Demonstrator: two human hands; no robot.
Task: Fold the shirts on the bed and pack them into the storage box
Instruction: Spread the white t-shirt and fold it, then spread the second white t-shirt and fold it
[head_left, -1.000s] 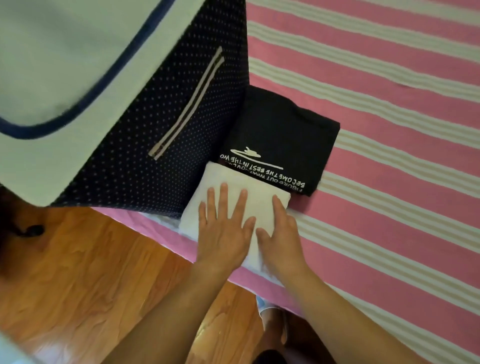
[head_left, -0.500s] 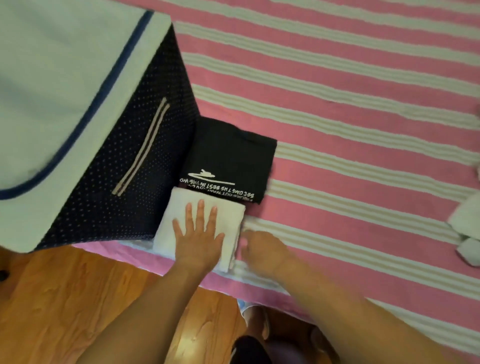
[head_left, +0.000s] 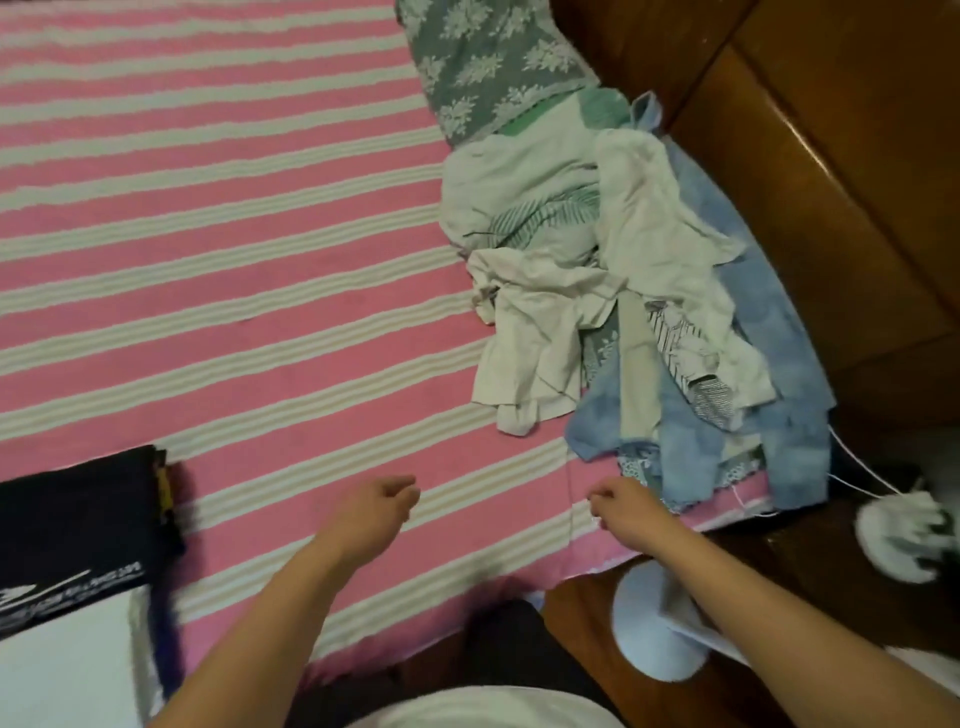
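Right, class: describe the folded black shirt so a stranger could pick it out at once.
Start from the pink and cream striped bedspread covering the bed. Go to its near left corner, far from the heap of unfolded pale clothes on the right. The folded black shirt lies flat there, the only dark garment, with white lettering along its near edge.

Headboard: dark polished wood panels line the far right edge.
Pillow: grey-green, white floral print, lying at the top.
Fan: white round base on the wooden floor.
Cord: thin white line near a white blurred object.
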